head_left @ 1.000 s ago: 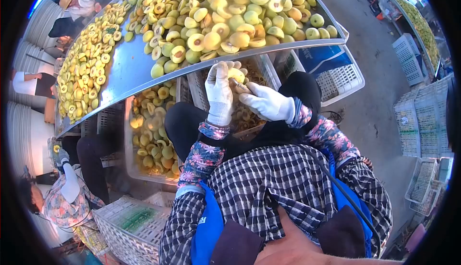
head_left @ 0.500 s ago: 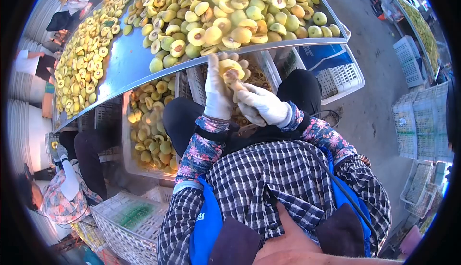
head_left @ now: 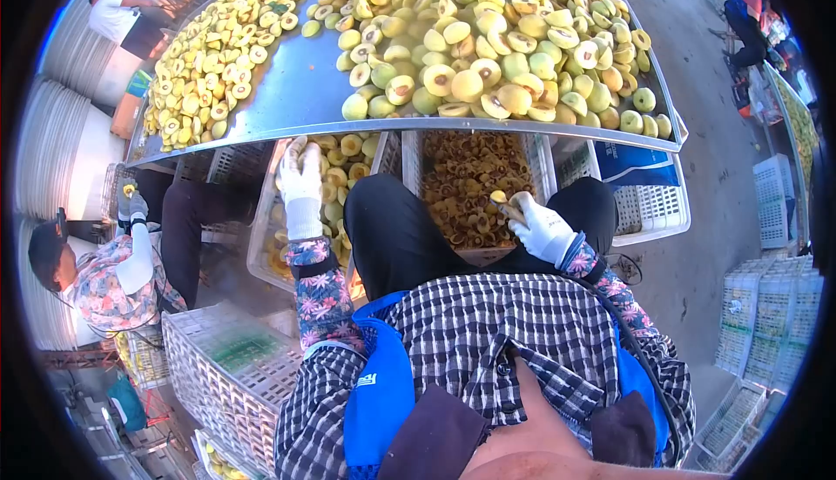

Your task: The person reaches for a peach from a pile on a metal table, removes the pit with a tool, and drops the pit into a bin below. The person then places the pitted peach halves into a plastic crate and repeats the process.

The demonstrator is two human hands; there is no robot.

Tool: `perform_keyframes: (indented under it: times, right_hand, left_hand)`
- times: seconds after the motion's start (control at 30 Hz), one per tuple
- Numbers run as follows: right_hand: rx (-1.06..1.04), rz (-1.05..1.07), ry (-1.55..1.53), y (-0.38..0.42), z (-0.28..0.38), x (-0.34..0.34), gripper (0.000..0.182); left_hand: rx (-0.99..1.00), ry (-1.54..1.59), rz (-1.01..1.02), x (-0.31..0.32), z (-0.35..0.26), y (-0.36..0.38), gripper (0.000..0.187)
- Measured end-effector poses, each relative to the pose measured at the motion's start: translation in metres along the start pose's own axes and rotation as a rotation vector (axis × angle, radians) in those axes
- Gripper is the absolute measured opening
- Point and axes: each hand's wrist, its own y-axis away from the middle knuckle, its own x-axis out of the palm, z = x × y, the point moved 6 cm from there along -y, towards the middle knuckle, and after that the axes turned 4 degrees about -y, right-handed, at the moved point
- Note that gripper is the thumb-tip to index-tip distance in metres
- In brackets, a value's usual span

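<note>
My left hand [head_left: 299, 177], in a white glove, is over the left crate of halved fruit [head_left: 353, 158], fingers spread, with no fruit visible in it. My right hand [head_left: 542, 226], also gloved, is closed round a small tool whose rounded yellowish end [head_left: 498, 196] points left, above the crate of brown pits and scraps [head_left: 470, 180]. Whether it is a knife or a spoon I cannot tell. Beyond both hands stands the metal table [head_left: 300, 97], heaped with yellow-green fruit halves [head_left: 468, 86].
A co-worker [head_left: 113, 275] in a floral top sits at the left. Stacked white crates [head_left: 231, 358] stand at my lower left, and more crates [head_left: 762, 315] at the right. A blue bag [head_left: 634, 163] lies on a white crate [head_left: 649, 210] under the table's right end.
My hands have come apart: the left moved left to the fruit crate and no longer holds the fruit half, the right moved right and down with the tool. The view has shifted.
</note>
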Motion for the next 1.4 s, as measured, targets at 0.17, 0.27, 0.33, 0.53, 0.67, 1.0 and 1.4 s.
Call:
perform_keyframes:
  times: [0.17,0.27,0.33,0.53,0.67,1.0,1.4]
  right_hand:
    - [-0.067,0.093,0.091,-0.007,0.006,0.007,0.043]
    - [0.022,0.188,0.173,-0.011,0.013,0.004,0.047]
    - [0.083,0.244,0.215,-0.012,0.015,0.002,0.053]
    - [-0.111,0.035,0.033,-0.013,0.008,-0.004,0.055]
    - [-0.099,-0.084,-0.175,-0.019,0.049,-0.033,0.045]
    - [-0.426,-0.530,0.054,-0.058,0.159,-0.084,0.034]
    - [-0.420,-0.610,0.180,-0.056,0.137,-0.069,0.037]
  left_hand:
    - [0.315,-0.173,0.150,0.045,-0.041,-0.027,0.045]
    - [0.439,-0.140,0.295,0.102,-0.092,-0.036,0.046]
    - [0.483,-0.343,0.380,0.138,-0.103,-0.044,0.052]
    - [0.458,-0.402,0.493,0.171,-0.103,-0.061,0.045]
    - [0.104,0.292,0.460,0.144,-0.104,-0.053,0.039]
    - [-0.406,1.604,0.650,0.108,-0.192,0.057,0.051]
    - [-0.206,1.403,0.464,0.112,-0.211,0.073,0.050]
